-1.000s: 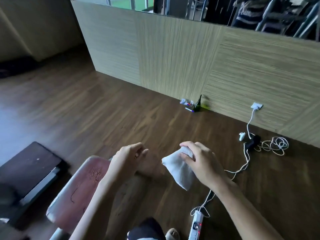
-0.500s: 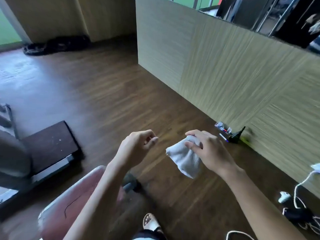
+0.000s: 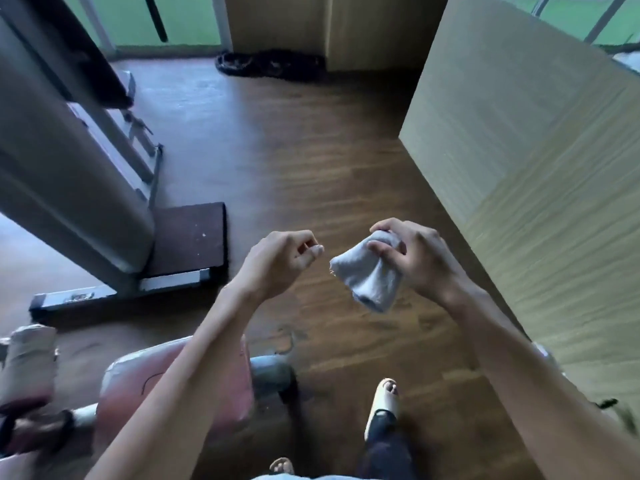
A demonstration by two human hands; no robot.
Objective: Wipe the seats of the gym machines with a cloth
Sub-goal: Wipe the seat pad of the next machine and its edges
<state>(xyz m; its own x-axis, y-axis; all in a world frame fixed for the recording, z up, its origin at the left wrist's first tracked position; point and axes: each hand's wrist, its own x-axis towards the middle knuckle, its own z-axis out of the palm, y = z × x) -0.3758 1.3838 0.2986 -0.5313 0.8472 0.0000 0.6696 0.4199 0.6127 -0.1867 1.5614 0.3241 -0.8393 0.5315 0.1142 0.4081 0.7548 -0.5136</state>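
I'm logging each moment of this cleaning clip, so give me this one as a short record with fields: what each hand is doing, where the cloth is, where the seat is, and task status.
right hand: right hand grips a bunched white cloth, held in the air above the wooden floor
left hand: left hand loosely curled, holding nothing, apart from the cloth
seat: worn pink seat low and left, under the left forearm
cloth contact: touching no seat
other: grey machine frame at left; a sandalled foot below
status: wiping not under way
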